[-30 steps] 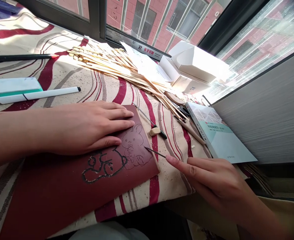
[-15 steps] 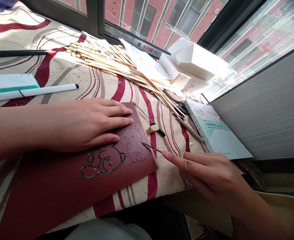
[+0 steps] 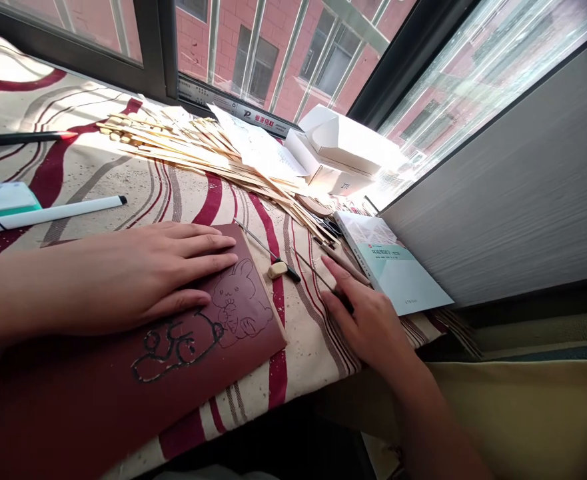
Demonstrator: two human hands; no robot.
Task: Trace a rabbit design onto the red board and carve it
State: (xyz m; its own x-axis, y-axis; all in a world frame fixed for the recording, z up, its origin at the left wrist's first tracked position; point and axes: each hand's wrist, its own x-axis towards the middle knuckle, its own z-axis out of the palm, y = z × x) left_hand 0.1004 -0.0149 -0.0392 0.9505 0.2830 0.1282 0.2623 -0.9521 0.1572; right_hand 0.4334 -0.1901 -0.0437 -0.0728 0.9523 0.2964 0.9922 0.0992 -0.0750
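A dark red carving board (image 3: 88, 393) lies tilted on the striped cloth. It bears a figure with cut, dark-edged grooves (image 3: 178, 350) and a thin-lined mouse-like drawing (image 3: 238, 303). My left hand (image 3: 173, 267) rests flat on the board's upper part, fingers stretched out. Off the board's right edge, my right hand (image 3: 366, 310) is low over the cloth, with a thin-shafted carving tool (image 3: 310, 268) between thumb and fingers; its handle is mostly hidden. Between board and right hand lie a dark-handled tool (image 3: 286, 269) and a small pale block (image 3: 276, 269).
A book (image 3: 398, 263) lies right of my right hand, beside a wooden-handled tool (image 3: 346, 260). Behind are thin wooden strips (image 3: 193, 150), paper (image 3: 253, 143) and a white box (image 3: 343, 157) by the window. A white marker (image 3: 73, 210) and a red-tipped pencil (image 3: 28, 138) lie left.
My right hand has moved the carving tool off the drawing and rightward over the cloth. My left hand stays flat on the board. The whole view has shifted.
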